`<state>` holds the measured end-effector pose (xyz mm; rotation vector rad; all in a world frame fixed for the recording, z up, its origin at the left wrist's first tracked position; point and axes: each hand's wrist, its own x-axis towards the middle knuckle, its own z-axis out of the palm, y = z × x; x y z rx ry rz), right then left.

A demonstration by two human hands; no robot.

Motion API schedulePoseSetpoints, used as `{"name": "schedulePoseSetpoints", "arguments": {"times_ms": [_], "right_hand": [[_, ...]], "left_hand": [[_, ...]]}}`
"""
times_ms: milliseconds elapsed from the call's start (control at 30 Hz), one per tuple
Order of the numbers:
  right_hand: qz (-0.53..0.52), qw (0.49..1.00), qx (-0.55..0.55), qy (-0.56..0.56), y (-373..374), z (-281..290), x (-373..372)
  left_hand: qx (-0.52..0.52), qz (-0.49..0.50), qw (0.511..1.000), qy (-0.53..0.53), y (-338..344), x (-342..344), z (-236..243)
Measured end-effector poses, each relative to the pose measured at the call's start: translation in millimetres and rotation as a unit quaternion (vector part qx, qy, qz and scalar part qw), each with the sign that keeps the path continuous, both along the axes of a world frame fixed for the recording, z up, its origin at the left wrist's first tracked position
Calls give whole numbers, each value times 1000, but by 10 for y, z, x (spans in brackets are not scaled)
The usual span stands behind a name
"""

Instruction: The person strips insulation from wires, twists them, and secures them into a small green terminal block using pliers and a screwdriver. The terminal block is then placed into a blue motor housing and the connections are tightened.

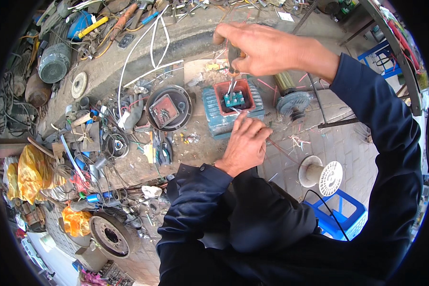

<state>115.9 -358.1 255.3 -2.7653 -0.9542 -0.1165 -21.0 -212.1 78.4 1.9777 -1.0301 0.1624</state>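
Observation:
A green motor housing (214,121) with an open red terminal box (247,91) sits on the worktop in front of me. Inside the box is a teal terminal block (234,99). My right hand (267,50) is closed around the dark handle of a screwdriver (232,82), held upright with its slim metal end down at the block. At the near rim of the box, my left hand (245,145) has its fingers bent and pinched by pale wire ends (235,110). What lies between those fingertips is partly hidden.
Left of the housing, a round dark pan (170,108) holds a red cover with small parts. Pliers (164,150) lie nearer me. A motor rotor (291,97) lies to the right, above a white spool (321,174) and a blue plastic stool (341,214). Motors and scrap crowd the left.

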Motion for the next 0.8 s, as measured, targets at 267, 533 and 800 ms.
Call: {"name": "schedulePoseSetpoints", "arguments": {"times_ms": [267,533,800], "right_hand": [[-54,997,-63,-2,31,44,21],[-110,987,-114,-11,23,-46,12],[-98,990,-98,-9,39,-68,25]], "left_hand": [[29,11,998,-56,-106,-8,-183],[33,12,998,-57,-133,26,-170],[31,11,998,-60,-158,69,-147]]}}
